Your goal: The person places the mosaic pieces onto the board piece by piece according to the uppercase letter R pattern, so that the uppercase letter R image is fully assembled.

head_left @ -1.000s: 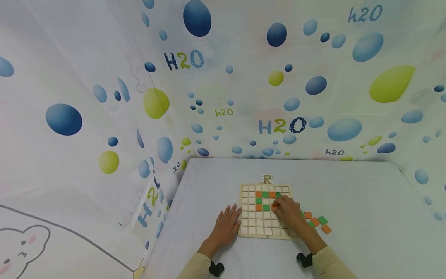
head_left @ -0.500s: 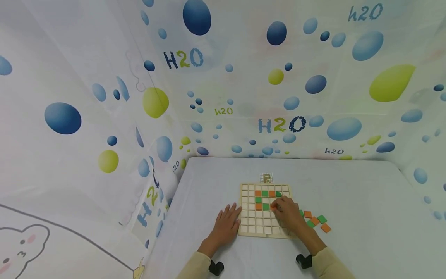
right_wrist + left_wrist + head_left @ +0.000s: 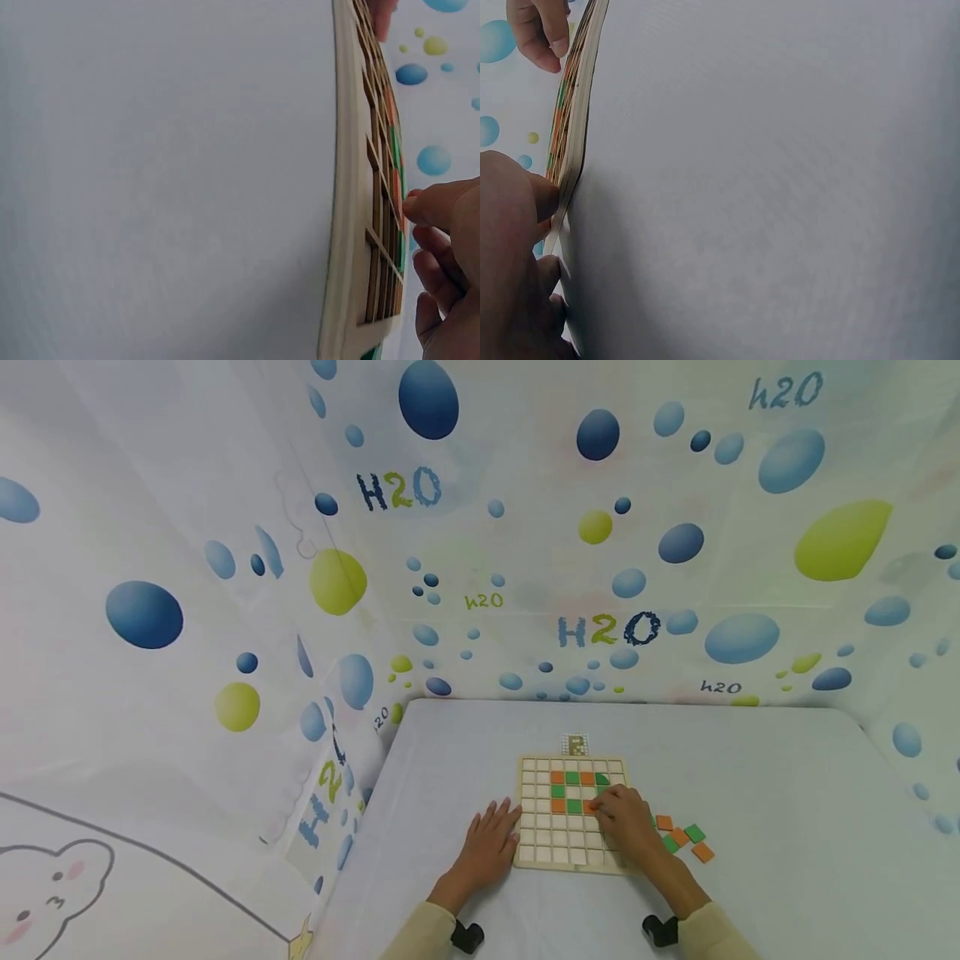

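Note:
In the head view a square wooden grid board (image 3: pixel 558 847) lies on the white-covered table. Green and orange tiles fill some cells, outlining a loop around an unfilled cell. My left hand (image 3: pixel 491 843) lies flat with fingers spread, its fingertips at the board's left edge. Over the right part of the board is my right hand (image 3: pixel 626 822), fingers loosely curled, its tips by an orange tile (image 3: pixel 588 807) seated in a cell. Nothing shows between thumb and fingers of the right hand (image 3: pixel 450 247) in the right wrist view. Some cells are hidden beneath this hand.
Loose orange and green tiles (image 3: pixel 702 852) lie on the table right of the board, partly behind the right wrist. A small pattern card (image 3: pixel 575 744) sits just beyond the board's far edge. Printed curtains surround the table at the back and left.
My right hand has drawn back slightly toward me and to the right, uncovering more of the orange tile and the green cell above it. The left hand stays in place.

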### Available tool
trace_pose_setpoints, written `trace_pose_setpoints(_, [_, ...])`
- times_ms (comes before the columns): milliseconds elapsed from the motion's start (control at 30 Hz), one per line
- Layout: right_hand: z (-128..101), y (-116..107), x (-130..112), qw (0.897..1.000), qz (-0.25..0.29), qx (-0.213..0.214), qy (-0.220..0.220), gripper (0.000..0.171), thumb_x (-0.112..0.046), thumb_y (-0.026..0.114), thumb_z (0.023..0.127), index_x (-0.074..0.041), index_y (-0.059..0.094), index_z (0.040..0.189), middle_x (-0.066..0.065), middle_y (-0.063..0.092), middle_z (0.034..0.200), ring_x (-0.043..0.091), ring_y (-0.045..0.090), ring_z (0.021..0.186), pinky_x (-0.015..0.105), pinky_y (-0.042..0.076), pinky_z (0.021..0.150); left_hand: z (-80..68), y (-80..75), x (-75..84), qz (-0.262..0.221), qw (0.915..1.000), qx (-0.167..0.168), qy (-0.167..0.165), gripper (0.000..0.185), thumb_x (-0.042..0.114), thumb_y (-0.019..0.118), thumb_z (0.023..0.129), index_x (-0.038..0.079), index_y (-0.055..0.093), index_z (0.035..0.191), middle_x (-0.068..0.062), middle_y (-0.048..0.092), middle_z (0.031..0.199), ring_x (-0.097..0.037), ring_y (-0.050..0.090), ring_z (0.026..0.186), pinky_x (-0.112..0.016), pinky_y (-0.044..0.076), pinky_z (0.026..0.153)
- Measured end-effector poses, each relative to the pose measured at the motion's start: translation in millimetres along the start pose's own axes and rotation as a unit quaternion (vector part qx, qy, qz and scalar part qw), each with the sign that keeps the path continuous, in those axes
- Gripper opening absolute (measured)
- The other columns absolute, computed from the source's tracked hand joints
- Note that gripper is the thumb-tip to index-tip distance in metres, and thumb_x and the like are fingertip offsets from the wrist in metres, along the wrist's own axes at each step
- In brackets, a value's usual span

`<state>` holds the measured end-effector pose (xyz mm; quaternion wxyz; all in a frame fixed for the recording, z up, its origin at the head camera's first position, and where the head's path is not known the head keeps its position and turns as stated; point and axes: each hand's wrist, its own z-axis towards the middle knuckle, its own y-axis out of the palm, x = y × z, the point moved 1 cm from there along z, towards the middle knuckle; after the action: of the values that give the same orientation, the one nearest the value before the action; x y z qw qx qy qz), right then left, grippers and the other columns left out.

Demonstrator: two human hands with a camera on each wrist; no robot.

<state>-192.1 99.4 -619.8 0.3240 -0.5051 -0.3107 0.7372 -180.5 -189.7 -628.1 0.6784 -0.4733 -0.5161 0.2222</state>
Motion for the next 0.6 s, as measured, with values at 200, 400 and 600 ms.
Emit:
trace_pose_setpoints(200, [-6,-19,10,0.999,-0.009,0.005,0.041,0.011,-0.01,0.077,0.095,-0.009,0.077,0.105,0.017,0.069,0.113,0.041,0.063,0.103,0.063,0.049,0.079,-1.6,3.5,-3.0,0.0,0.9999,0.014,0.005,0.049,0.03,0.042,0.113,0.015,0.045,0.16,-0.015,0.039,0.169,-0.043,0.029,0.157,-0.07,0.021,0.123])
trace_pose_setpoints(400, [-19,-30,39,0.995,-0.04,0.0,0.093,0.022,-0.017,0.081,0.093,-0.006,0.074,0.11,0.021,0.068,0.117,0.045,0.062,0.109,0.064,0.049,0.079,-1.2,-0.2,-0.1,-0.005,0.9999,0.007,0.01,0.048,0.026,0.044,0.113,0.012,0.047,0.159,-0.018,0.04,0.167,-0.046,0.031,0.156,-0.071,0.022,0.121])
trace_pose_setpoints(600, [-32,-38,60,0.992,-0.044,-0.003,0.117,0.026,-0.022,0.08,0.094,-0.004,0.075,0.112,0.024,0.068,0.116,0.042,0.064,0.101,0.06,0.049,0.073,-2.9,-1.1,2.5,-0.009,0.9998,0.013,0.014,0.048,0.027,0.042,0.113,0.013,0.046,0.159,-0.018,0.04,0.167,-0.046,0.031,0.156,-0.071,0.023,0.121])
